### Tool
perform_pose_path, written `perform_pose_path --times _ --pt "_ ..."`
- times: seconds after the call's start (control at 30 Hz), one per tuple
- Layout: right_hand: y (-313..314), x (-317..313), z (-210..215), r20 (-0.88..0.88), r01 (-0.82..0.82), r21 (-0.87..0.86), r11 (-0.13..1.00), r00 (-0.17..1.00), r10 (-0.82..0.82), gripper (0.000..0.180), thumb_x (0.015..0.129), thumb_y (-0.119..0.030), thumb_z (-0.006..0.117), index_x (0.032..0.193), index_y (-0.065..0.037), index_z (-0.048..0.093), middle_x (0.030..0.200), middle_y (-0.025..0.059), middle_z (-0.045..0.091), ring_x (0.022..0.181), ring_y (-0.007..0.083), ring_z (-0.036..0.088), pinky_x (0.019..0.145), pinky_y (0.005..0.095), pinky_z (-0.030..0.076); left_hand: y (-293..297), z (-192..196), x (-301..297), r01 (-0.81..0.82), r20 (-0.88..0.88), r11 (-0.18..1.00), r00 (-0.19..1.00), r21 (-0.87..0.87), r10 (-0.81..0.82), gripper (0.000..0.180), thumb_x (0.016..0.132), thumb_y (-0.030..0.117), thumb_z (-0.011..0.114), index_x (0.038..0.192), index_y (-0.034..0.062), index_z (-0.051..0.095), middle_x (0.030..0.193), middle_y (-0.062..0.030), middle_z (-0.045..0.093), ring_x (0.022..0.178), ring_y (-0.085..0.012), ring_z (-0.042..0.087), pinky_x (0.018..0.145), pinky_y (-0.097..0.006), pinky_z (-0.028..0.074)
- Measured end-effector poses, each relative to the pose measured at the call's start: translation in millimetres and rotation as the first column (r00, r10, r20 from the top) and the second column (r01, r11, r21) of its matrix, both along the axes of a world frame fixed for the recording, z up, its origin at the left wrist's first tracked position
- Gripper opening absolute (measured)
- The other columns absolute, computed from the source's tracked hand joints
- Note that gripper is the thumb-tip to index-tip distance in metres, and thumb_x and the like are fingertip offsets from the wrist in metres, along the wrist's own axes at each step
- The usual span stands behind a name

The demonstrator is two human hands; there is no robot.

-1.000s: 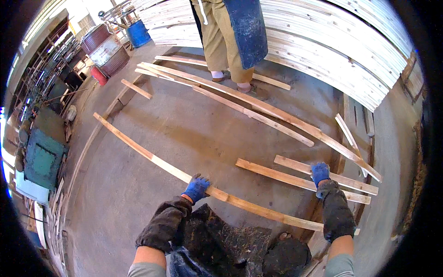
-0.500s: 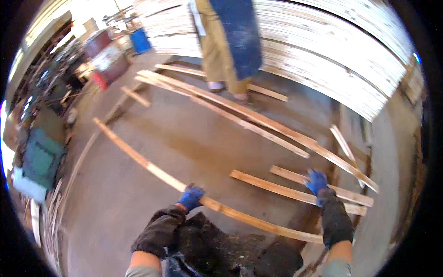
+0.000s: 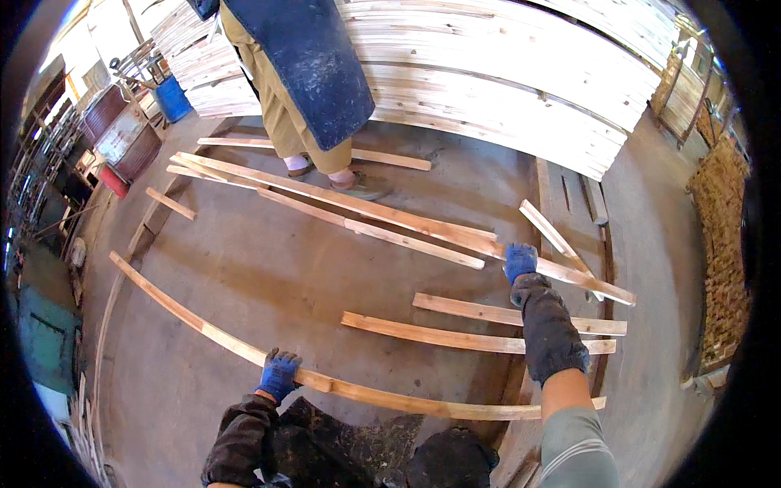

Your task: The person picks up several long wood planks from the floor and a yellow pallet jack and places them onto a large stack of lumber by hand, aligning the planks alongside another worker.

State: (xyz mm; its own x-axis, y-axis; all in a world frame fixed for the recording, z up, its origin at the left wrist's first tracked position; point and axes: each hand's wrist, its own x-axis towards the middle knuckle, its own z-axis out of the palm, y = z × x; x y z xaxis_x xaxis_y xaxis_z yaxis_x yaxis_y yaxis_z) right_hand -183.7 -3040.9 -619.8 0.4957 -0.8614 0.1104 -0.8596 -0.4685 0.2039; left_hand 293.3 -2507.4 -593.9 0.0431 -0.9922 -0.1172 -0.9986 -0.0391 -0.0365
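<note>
A long, narrow wooden strip lies crosswise just in front of me. My left hand, in a blue glove, is closed around it left of its middle. Farther off, my right hand, gloved alike, reaches out with its fingers closed over another long wooden strip, near that strip's right part. Between the two long strips lie two shorter strips, a nearer one and a farther one; my right forearm passes above both. A thinner strip rests alongside the far long one.
Across from me stands a person in a dark blue apron and tan trousers, feet beside the far strips. Behind is a tall stack of pale boards. A short strip slants at right. Drums and a blue bin stand far left.
My right hand has moved from the shorter strips out to the far long strip. My left hand stays on the near strip. The whole view has shifted, with the scene sliding left.
</note>
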Motion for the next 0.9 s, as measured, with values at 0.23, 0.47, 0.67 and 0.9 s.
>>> perform_pose_path --times 0.23,0.47,0.67,0.9 --pt "26.4 -21.8 25.4 0.346 -0.375 -0.333 0.865 0.805 0.482 0.036 0.071 -0.025 0.076 0.098 -0.008 0.060 0.090 0.0177 0.061 0.088 0.0406 0.058 0.077 0.0533 0.044 0.3 2.8 -1.8 -0.026 -0.078 0.998 0.997 -0.049 0.023 0.054 0.062 0.038 0.081 0.110 0.0182 0.066 0.112 -0.0053 0.065 0.111 -0.0269 0.059 0.108 -0.051 0.035" --pt "165.3 -36.7 83.6 0.555 -0.411 0.053 0.910 0.770 0.315 0.053 0.068 -0.032 0.080 0.112 -0.009 0.060 0.102 0.0179 0.065 0.089 0.0407 0.065 0.074 0.0501 0.053 -2.6 11.1 4.0 0.017 -0.076 0.998 0.997 0.067 -0.012 0.069 0.068 0.045 0.077 0.127 0.0134 0.060 0.126 -0.0126 0.062 0.121 -0.0299 0.055 0.110 -0.053 0.032" --pt "265.9 -43.8 131.7 0.556 -0.272 0.566 0.778 0.823 -0.117 0.043 0.065 -0.030 0.082 0.098 -0.005 0.069 0.087 0.0173 0.070 0.082 0.0362 0.068 0.072 0.0454 0.054 -16.7 55.3 1.0 -0.136 -0.296 0.970 0.936 0.201 0.193 0.088 0.070 0.047 0.079 0.140 0.0062 0.047 0.133 -0.0196 0.055 0.124 -0.0383 0.052 0.107 -0.052 0.038" --pt "394.7 -135.3 113.3 0.629 -0.324 0.452 0.831 0.776 -0.040 0.032 0.068 -0.026 0.078 0.089 -0.004 0.070 0.083 0.0163 0.069 0.074 0.0345 0.066 0.067 0.0440 0.052 -120.2 59.2 -49.7 -0.525 -0.735 0.677 -0.677 0.515 0.034 0.045 0.099 0.038 0.059 0.128 0.0052 0.051 0.120 -0.0091 0.059 0.105 -0.0236 0.061 0.093 -0.039 0.051"
